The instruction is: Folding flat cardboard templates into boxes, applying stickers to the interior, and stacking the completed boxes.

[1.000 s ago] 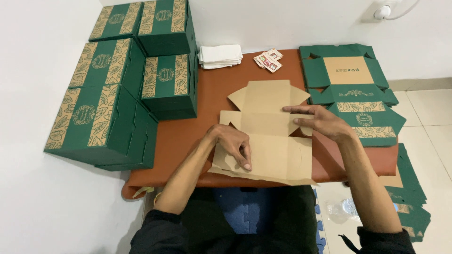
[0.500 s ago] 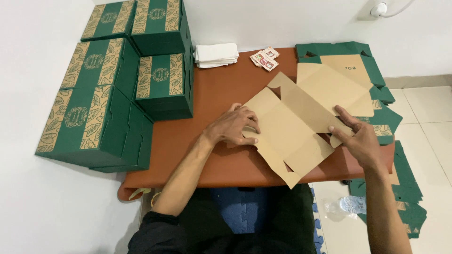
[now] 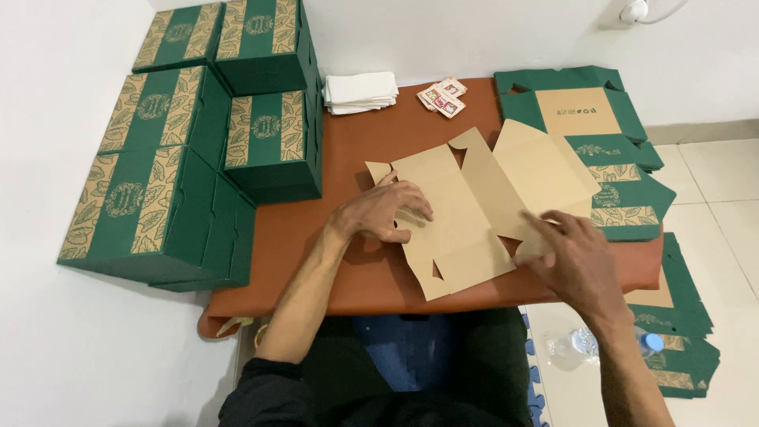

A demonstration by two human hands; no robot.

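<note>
Flat box blank [image 3: 482, 209] lay brown side up, skewed across the orange table [image 3: 316, 245], its near corner past the front edge. My left hand [image 3: 387, 212] pressed on its left panel, fingers curled, nothing pinched. My right hand [image 3: 573, 257] lay spread and flat on the right flap. Risk as I judged it: uneven pressure could slew the sheet off the edge, or crease it off the score. The stack of flat green blanks [image 3: 624, 190] sat just beside it and could snag a flap.
</note>
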